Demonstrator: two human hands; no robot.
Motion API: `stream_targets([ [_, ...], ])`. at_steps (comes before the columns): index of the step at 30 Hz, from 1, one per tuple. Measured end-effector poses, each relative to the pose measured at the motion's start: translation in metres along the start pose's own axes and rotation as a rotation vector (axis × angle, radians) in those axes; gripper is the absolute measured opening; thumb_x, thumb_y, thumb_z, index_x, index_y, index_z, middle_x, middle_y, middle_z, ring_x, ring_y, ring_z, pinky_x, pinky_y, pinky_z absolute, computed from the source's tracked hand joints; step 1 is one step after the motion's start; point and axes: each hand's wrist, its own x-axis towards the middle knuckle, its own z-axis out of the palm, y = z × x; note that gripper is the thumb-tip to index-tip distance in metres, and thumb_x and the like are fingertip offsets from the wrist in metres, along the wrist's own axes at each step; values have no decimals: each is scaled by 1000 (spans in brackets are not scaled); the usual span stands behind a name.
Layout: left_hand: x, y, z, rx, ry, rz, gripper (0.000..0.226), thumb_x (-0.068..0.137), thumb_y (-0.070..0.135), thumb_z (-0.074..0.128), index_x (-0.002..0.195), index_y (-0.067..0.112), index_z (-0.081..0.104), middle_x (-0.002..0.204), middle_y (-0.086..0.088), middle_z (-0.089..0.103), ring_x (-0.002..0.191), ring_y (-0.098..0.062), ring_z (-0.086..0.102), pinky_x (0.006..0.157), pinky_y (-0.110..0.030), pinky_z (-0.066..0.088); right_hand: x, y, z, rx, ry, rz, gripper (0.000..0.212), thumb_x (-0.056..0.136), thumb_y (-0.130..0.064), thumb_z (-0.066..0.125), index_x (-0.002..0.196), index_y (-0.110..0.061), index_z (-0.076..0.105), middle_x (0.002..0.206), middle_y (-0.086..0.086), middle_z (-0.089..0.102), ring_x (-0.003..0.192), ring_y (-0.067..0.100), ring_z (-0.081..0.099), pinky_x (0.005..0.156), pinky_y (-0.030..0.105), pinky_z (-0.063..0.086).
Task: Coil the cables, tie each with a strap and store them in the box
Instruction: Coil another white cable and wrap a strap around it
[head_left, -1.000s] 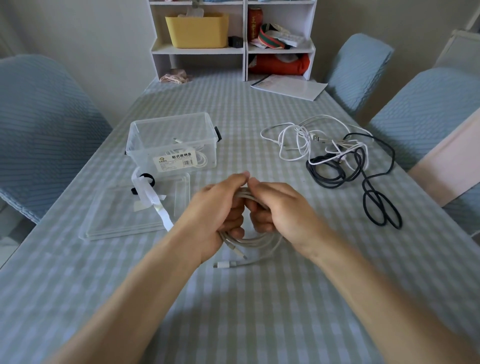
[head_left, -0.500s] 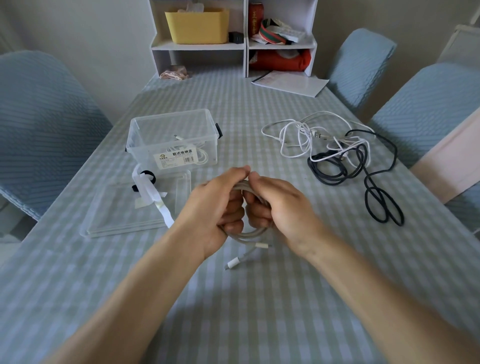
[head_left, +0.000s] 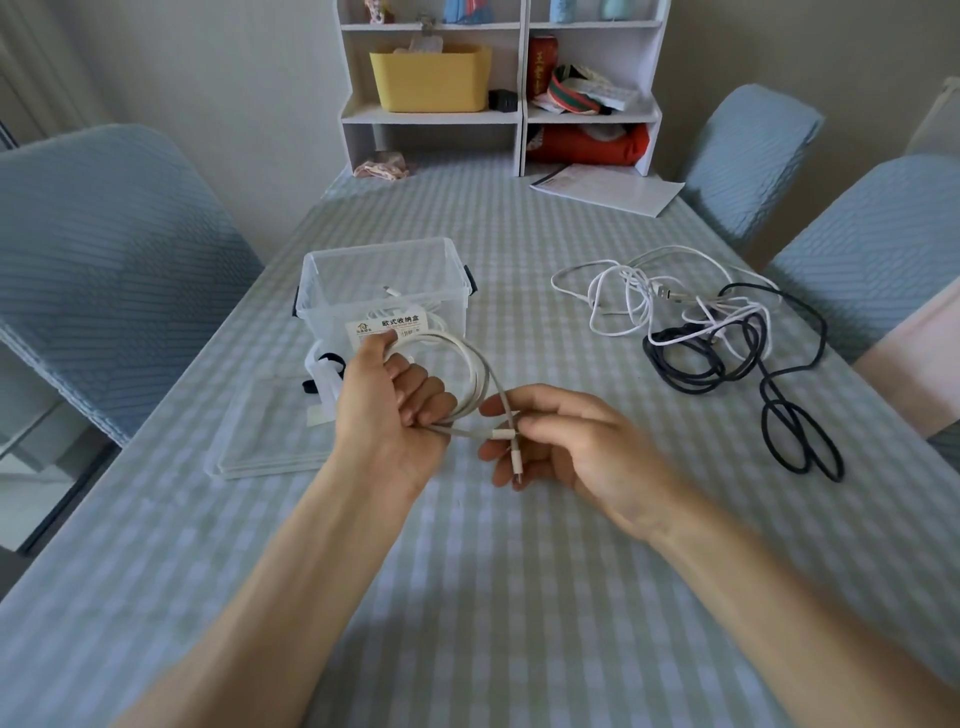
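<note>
My left hand (head_left: 387, 402) grips a coiled white cable (head_left: 475, 366) held above the table, its loops arching to the right of my fingers. My right hand (head_left: 563, 441) pinches the cable's two plug ends (head_left: 506, 435) between thumb and fingers. Behind my left hand stands the clear plastic box (head_left: 387, 283) with a white cable inside. Its flat lid (head_left: 270, 441) lies in front of it. White and black straps (head_left: 324, 371) rest on the lid, partly hidden by my left hand. A tangle of white cables (head_left: 631, 296) and black cables (head_left: 774, 374) lies at the right.
Blue-covered chairs stand at the left (head_left: 104, 270) and right (head_left: 872, 244) of the checked table (head_left: 519, 597). A white shelf unit (head_left: 501, 83) with a yellow bin sits at the far end. Papers (head_left: 608, 189) lie in front of it.
My hands have moved apart: the left one lifted the coil up toward the box, and the right one slid out to the cable's plug ends. The view tilted up.
</note>
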Motion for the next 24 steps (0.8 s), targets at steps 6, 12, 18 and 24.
stream_targets([
  [6, 0, 4, 0, -115, 11, 36, 47, 98, 21, 46, 55, 21, 27, 42, 6, 17, 32, -9, 15, 31, -21, 18, 3, -2, 1, 193, -32, 29, 38, 96, 5, 32, 108, 0, 67, 92, 24, 72, 67, 28, 67, 60, 29, 53],
  [12, -1, -1, 3, -142, 40, 19, 48, 97, 22, 48, 55, 20, 26, 44, 5, 16, 33, -10, 14, 32, -21, 18, 0, 6, 15, -272, -41, -102, 14, 102, -7, 51, 109, -5, 63, 90, 7, 76, 72, 21, 69, 67, 29, 53],
  [18, -9, -13, 4, -17, 16, 37, 48, 98, 26, 50, 58, 21, 25, 48, 4, 14, 38, -11, 14, 35, -22, 21, 1, 10, 19, -308, 93, -219, 26, 100, -30, 48, 107, -9, 62, 80, 4, 75, 64, 23, 70, 64, 30, 54],
  [24, -12, -18, 6, 55, -4, 45, 48, 98, 29, 51, 59, 21, 25, 50, 3, 14, 40, -13, 14, 37, -24, 20, 0, 11, 18, -395, 210, -316, 24, 99, -33, 48, 109, -19, 65, 81, -4, 74, 65, 13, 68, 62, 24, 52],
])
